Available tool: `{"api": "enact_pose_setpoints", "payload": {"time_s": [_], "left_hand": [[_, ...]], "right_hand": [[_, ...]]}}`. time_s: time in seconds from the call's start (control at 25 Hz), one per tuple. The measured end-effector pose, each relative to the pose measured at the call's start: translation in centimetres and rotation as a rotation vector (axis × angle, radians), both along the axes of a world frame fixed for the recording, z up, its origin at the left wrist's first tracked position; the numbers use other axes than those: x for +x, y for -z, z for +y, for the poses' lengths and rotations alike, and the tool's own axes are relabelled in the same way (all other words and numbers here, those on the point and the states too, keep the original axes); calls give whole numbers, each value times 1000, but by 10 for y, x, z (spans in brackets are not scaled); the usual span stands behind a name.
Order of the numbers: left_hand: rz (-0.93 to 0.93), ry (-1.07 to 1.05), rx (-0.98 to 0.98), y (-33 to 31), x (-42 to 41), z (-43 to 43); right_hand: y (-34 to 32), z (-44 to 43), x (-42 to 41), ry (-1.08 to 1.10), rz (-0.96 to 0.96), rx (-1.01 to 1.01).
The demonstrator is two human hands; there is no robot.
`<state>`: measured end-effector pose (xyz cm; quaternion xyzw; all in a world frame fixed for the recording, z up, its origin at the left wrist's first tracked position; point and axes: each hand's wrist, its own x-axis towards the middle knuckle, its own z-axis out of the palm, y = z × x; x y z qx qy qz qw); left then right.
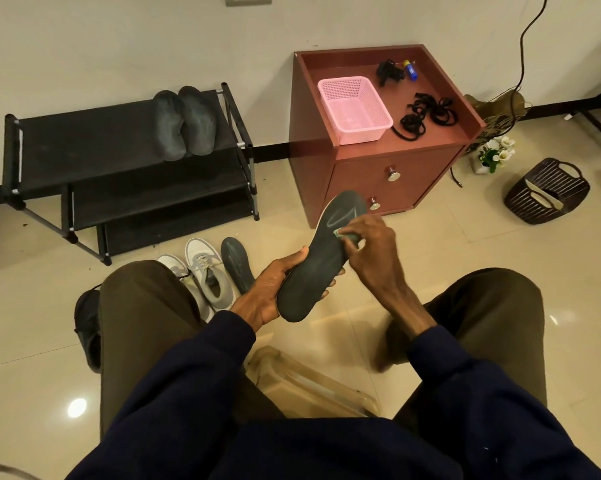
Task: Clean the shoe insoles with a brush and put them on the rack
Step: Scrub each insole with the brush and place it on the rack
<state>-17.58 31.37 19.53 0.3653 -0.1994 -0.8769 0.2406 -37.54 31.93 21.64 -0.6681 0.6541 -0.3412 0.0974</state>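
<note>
Left hand [271, 292] is gripping the dark grey foam insole [313, 271] by its heel, steadying it (face up) while right hand [371, 247] is pinching a greenish brush [347, 234] against it.

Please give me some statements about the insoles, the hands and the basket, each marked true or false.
1. The left hand holds a dark insole. True.
2. The pink basket stands on the floor. False: it stands on the red cabinet.
3. Two insoles lie on the top shelf of the rack. True.
4. The right hand rests idle on a knee. False: it presses a small brush on the held insole.
5. Another insole lies on the floor beside the sneakers. True.
</note>
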Motion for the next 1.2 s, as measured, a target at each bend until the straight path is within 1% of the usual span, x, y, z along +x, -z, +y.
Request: {"api": "enact_pose_setpoints", "payload": {"time_s": [0.04, 0.08, 0.12, 0.2, 0.28, 0.32, 0.36, 0.4, 0.48, 0.52, 0.56, 0.6, 0.64, 0.72, 0.76, 0.8, 0.88, 0.96, 1.0, 1.04, 1.12, 1.16, 1.2], "left_hand": [[10, 25, -5, -2, -1, 2], [4, 22, -4, -2, -1, 3], [-7, -2, 10, -1, -1, 2], [-4, -74, 50, 1, 0, 0], [4, -118, 59, 2, 2, -2], [-6, -135, 58, 3, 3, -3], [-17, -146, 60, 3, 3, -2], [-15, -150, 68, 3, 2, -2], [-18, -146, 76, 3, 0, -1], [-26, -144, 75, 4, 0, -1], [-34, -155, 76, 5, 0, -3], [-33, -182, 83, 5, 1, -4], [-18, -204, 91, 6, 2, -6], [26, -218, 89, 3, 6, -6], [32, -231, 92, 2, 8, -5], [31, -244, 93, 3, 8, -5], [1, -263, 83, 4, 7, -6], [-28, -282, 78, 4, 5, -6], [-27, -290, 86, 2, 5, -6], [-22, -283, 98, 3, 6, -7], [12, -260, 122, 3, 8, -6], [27, -249, 130, 2, 9, -5], [41, -251, 137, 4, 10, -4]], "right_hand": [[1, 0, -8, 80, -32, 9], [3, 2, -11, 105, -70, 13], [2, 5, -5, 81, -100, 21], [-3, 16, 20, -108, -121, 62], [-7, 27, 43, -343, -54, 137], [-8, 28, 47, -406, -2, 157], [-8, 24, 45, -394, 29, 149], [-7, 18, 38, -319, 43, 124], [-2, 7, 19, -98, 63, 78], [-1, 6, 13, -26, 44, 69], [0, 9, 13, -21, 4, 62], [-1, 14, 20, -90, -44, 79], [-3, 23, 32, -217, -82, 133], [-8, 40, 58, -467, -85, 281], [-8, 41, 62, -528, -72, 314], [-6, 37, 58, -529, -62, 303], [2, 24, 44, -383, -26, 211], [7, 18, 33, -212, 55, 123], [8, 19, 35, -198, 52, 99], [6, 25, 42, -258, 9, 125], [-4, 42, 60, -455, -112, 282], [-7, 44, 64, -517, -155, 337], [-8, 42, 64, -539, -165, 335]]}}
